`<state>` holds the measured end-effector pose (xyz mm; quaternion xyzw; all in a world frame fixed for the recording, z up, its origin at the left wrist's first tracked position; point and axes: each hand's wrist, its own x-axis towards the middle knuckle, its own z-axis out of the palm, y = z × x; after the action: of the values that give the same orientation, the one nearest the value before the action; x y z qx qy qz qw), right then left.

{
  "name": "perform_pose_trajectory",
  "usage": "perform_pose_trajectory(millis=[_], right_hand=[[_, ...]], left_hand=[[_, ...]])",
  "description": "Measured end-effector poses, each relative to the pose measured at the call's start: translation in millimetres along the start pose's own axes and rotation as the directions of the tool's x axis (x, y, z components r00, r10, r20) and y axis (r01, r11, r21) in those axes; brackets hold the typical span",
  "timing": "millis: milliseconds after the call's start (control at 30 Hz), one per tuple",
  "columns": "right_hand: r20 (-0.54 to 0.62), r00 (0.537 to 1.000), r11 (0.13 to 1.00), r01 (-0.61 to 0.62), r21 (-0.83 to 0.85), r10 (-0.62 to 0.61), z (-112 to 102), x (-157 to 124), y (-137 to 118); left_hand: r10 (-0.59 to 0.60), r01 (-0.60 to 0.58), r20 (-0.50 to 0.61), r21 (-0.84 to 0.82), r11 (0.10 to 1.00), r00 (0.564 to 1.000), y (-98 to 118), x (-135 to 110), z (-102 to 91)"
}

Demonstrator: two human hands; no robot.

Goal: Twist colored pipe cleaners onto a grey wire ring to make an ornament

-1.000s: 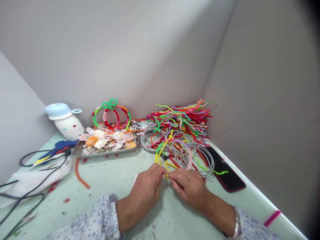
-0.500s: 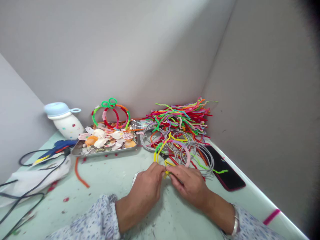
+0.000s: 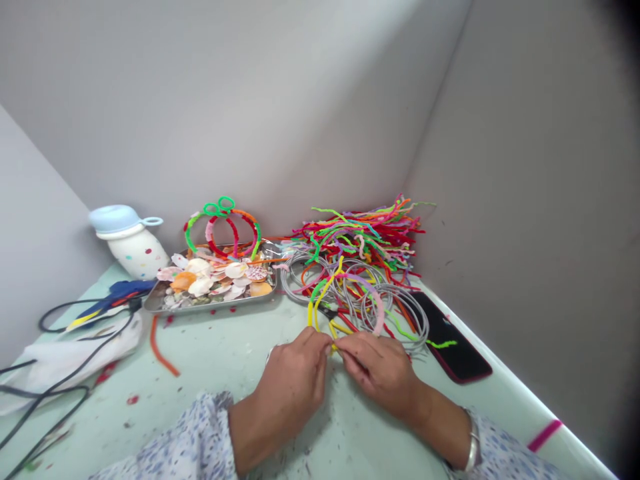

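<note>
Both hands meet at the front middle of the table, fingertips pinched together on a yellow pipe cleaner (image 3: 323, 300). My left hand (image 3: 296, 373) is closed on its lower end. My right hand (image 3: 377, 363) pinches beside it, the fingertips almost touching. A ring wrapped in green, purple and pink pipe cleaner (image 3: 379, 303) rises from between the hands. Its lowest part is hidden by my fingers. Just beyond the fingertips lie red-handled pliers (image 3: 345, 319), partly covered. Coils of grey wire (image 3: 417, 320) lie behind the ring.
A heap of coloured pipe cleaners (image 3: 360, 230) lies against the wall. To the left stand a metal tray (image 3: 215, 308) of shells, two wrapped rings (image 3: 223, 230), a white bottle (image 3: 137, 250) and a glue gun (image 3: 117, 293) with black cable. A phone (image 3: 460, 347) lies at right.
Hands and ring have hardly moved. The fingertips have shifted slightly around the yellow pipe cleaner, and less yellow shows below them.
</note>
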<state>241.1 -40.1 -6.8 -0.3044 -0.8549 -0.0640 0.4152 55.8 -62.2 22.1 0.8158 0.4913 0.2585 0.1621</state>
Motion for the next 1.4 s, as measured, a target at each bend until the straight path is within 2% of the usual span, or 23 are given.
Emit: perform_pose_trajectory(millis=[200,400,533,633,733,867,933,1033,1100,1200,1300,1333,1400], right_hand=[[-0.002,1.000,1.000,0.012,0.025,-0.012,-1.0,1.1,-1.0],[-0.048,0.999,0.999,-0.022,0.050,0.025,-2.6,0.8,1.2],[-0.071,0.993,0.994,-0.087,0.065,0.091,-1.6,0.5,5.0],[-0.092,0.985,0.988,-0.142,0.056,0.147,-1.5,0.7,6.6],[-0.111,0.975,0.980,-0.190,0.053,0.195,-2.4,1.4,6.6],[-0.139,0.966,0.976,-0.213,0.044,0.217,-2.3,2.6,7.5],[-0.147,0.963,0.974,-0.224,0.037,0.227,-1.3,2.6,9.1],[-0.155,0.950,0.963,-0.269,0.036,0.271,0.2,1.9,11.6],[-0.152,0.941,0.953,-0.298,0.048,0.302,0.8,1.5,12.6],[-0.149,0.929,0.941,-0.333,0.066,0.339,0.6,2.0,12.8],[-0.160,0.913,0.927,-0.365,0.090,0.375,-0.5,2.8,12.4],[-0.162,0.911,0.925,-0.367,0.099,0.379,-0.8,3.0,12.1],[-0.156,0.916,0.927,-0.355,0.119,0.371,-1.2,3.1,11.0]], left_hand=[[-0.020,0.021,0.015,-0.072,0.997,1.000,1.5,0.1,2.8],[0.070,-0.068,0.014,-0.115,0.991,0.997,2.5,-0.7,-2.4],[0.132,-0.136,-0.065,-0.054,0.989,0.989,-2.3,-3.2,-1.6],[0.095,-0.099,-0.099,-0.041,0.994,0.991,-5.2,-5.9,2.4],[0.053,-0.056,-0.035,-0.099,0.994,0.998,-5.9,-7.2,6.8],[0.069,-0.048,0.087,-0.227,0.973,0.994,-6.0,-5.4,9.7],[0.078,-0.053,0.084,-0.265,0.963,0.993,-5.2,-4.2,8.2],[0.130,-0.123,0.001,-0.314,0.941,0.991,-2.1,-4.2,0.8],[0.204,-0.220,-0.081,-0.330,0.918,0.976,0.6,-5.5,-7.2],[0.364,-0.403,-0.183,-0.263,0.877,0.913,3.7,-7.9,-21.2],[0.509,-0.529,-0.148,-0.289,0.798,0.848,3.7,-7.4,-31.5],[0.537,-0.554,-0.145,-0.287,0.781,0.831,2.6,-6.1,-32.8],[0.513,-0.546,-0.208,-0.159,0.822,0.833,-1.4,-1.8,-31.1]])
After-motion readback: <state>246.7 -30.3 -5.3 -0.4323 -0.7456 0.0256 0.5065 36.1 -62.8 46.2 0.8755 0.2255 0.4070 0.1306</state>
